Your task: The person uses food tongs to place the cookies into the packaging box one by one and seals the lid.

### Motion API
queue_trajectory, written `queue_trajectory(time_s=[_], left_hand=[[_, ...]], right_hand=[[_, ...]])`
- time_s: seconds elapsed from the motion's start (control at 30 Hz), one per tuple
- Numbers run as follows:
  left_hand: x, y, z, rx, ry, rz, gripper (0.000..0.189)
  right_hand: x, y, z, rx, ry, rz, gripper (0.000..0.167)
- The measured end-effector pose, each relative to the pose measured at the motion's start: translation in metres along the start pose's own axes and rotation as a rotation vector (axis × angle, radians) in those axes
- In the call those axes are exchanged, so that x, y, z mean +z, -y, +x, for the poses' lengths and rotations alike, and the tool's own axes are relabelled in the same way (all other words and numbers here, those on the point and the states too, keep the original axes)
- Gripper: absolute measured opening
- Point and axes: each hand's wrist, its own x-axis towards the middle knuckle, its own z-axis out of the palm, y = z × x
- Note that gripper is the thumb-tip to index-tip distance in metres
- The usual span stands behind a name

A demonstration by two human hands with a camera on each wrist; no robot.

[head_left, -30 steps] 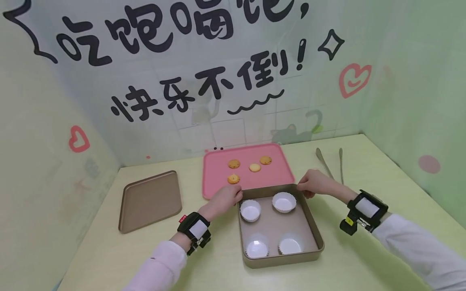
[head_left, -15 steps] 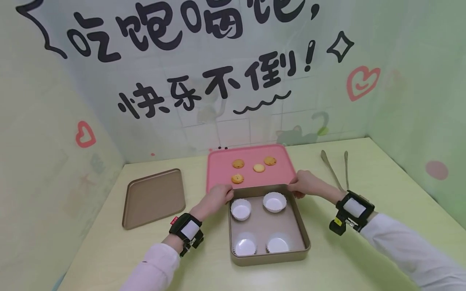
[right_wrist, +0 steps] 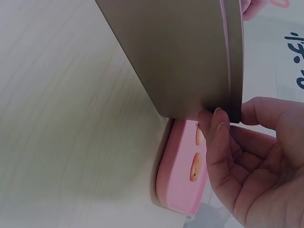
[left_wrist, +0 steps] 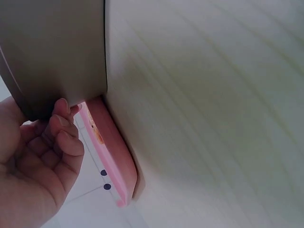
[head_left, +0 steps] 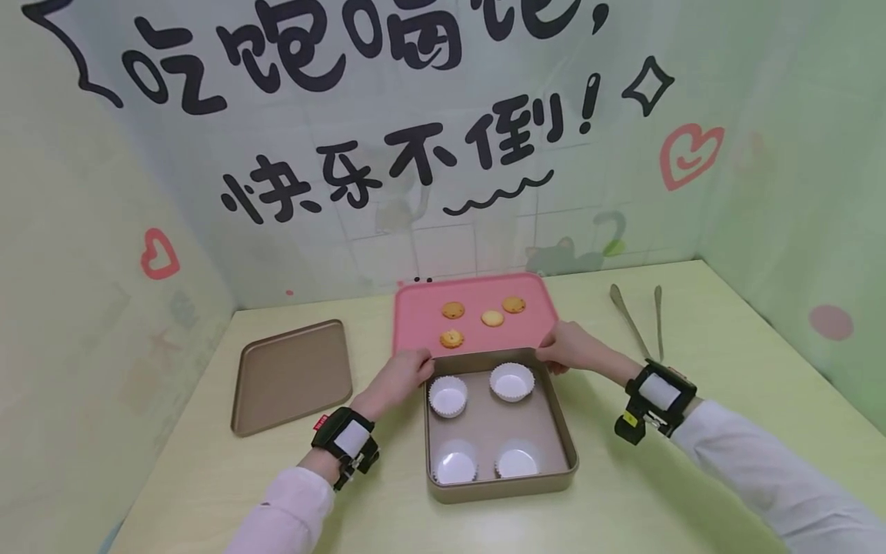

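Observation:
A deep square baking pan [head_left: 498, 427] sits in front of the pink tray [head_left: 415, 308], with several white paper baking cups [head_left: 512, 382] inside it. My left hand [head_left: 400, 377] grips its far left corner, thumb and curled fingers on the rim. At the far right corner my right hand [head_left: 571, 348] pinches the rim in the same way. Both wrist views show the pan's brown outer wall [left_wrist: 57, 52] close up, with fingertips bent against it near the corner. Several cookies [head_left: 492, 318] lie on the pink tray just behind the pan.
A shallow brown baking tray [head_left: 294, 377] lies at the left of the table [head_left: 388, 508]. Two slim metal utensils [head_left: 626, 312] lie at the back right. Printed walls [head_left: 277, 254] enclose the table at the back and both sides.
The pan has shifted left along the table with both hands holding its far corners. The paper cups have moved along inside it. The view has also turned slightly.

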Motion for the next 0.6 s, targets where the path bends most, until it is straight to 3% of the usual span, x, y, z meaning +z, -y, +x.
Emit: queue_trajectory(time_s=[0.17, 0.3, 0.43, 0.6], left_hand=[[0.002, -0.005, 0.002, -0.089, 0.003, -0.023, 0.016], [0.002, -0.013, -0.004, -0.163, -0.035, -0.037, 0.023], [0.003, -0.022, -0.015, -0.213, -0.07, -0.039, 0.026], [0.007, -0.029, -0.027, -0.274, -0.079, -0.048, 0.024]], right_hand=[[-0.009, -0.007, -0.006, -0.01, 0.027, 0.013, 0.028], [-0.022, -0.014, -0.011, 0.001, 0.004, -0.003, 0.028], [-0.038, -0.025, -0.017, 0.014, -0.076, -0.048, 0.027], [-0.056, -0.047, -0.023, 0.058, -0.253, -0.184, 0.04]])
